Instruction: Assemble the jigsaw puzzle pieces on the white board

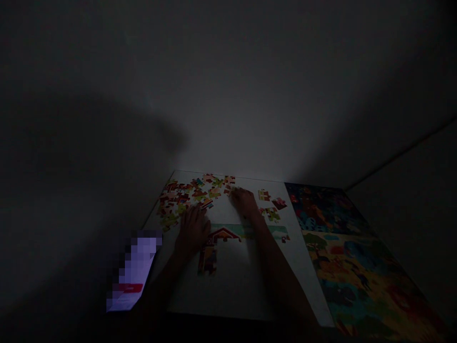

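Observation:
My left hand (193,225) lies over the left side of a white board, fingers stretched out among loose jigsaw pieces (174,195). A striped jigsaw piece (207,204) is close to its fingertips. Farther up and to the right, my right hand (244,201) has its fingers curled together beside a few pieces (229,181); what is under its fingertips is too dark to make out. Below both hands is a partly joined jigsaw puzzle (228,233) with a red roof shape, a pale green top strip and a left column. My right forearm covers part of the strip.
Several loose pieces (273,214) lie to the right of my right hand. A lit phone (137,271) is at the left edge of the white board (235,281). Colourful picture panels (357,267) adjoin it on the right. A pale wall rises behind. The light is dim.

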The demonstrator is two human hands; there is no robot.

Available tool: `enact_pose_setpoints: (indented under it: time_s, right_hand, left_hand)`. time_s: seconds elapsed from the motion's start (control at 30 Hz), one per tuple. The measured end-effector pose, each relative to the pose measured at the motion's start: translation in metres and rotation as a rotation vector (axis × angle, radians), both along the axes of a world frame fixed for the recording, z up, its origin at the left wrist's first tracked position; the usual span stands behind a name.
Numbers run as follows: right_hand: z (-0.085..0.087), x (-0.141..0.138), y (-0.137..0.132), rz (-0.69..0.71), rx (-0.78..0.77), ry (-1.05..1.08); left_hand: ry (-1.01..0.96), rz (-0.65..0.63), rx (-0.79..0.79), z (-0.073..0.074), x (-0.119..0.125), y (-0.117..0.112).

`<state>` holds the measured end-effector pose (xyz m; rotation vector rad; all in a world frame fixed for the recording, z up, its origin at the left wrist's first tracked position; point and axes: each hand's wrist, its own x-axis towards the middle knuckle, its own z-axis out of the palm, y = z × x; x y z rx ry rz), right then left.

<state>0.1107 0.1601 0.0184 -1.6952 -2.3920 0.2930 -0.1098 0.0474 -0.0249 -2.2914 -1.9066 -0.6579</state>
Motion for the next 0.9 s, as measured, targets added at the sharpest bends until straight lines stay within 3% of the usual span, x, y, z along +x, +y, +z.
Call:
enact_pose_setpoints:
  time_s: [0.27, 0.53, 0.67, 0.9]
  right_hand:
    - [0.011, 0.012, -0.006, -0.156, 0.013, -0.060]
    - [0.008, -0.010, 0.025, -0.040, 0.025, 0.044]
    - [0.010, -0.018, 0.039, -0.044, -0.023, -0.011]
    - [0.011, -0.003, 0.029, -0.070, -0.047, -0.099]
  left_hand:
    - [-0.002, 0.030, -0.012, 0.002, 0.002, 0.000]
    - [-0.023, 0.013, -0.064, 0.002, 0.001, 0.002]
    - [-0.048, 0.037, -0.048, 0.008, 0.005, 0.000]
    - [-0.045, 0.046, -0.027, 0.011, 0.006, -0.002]
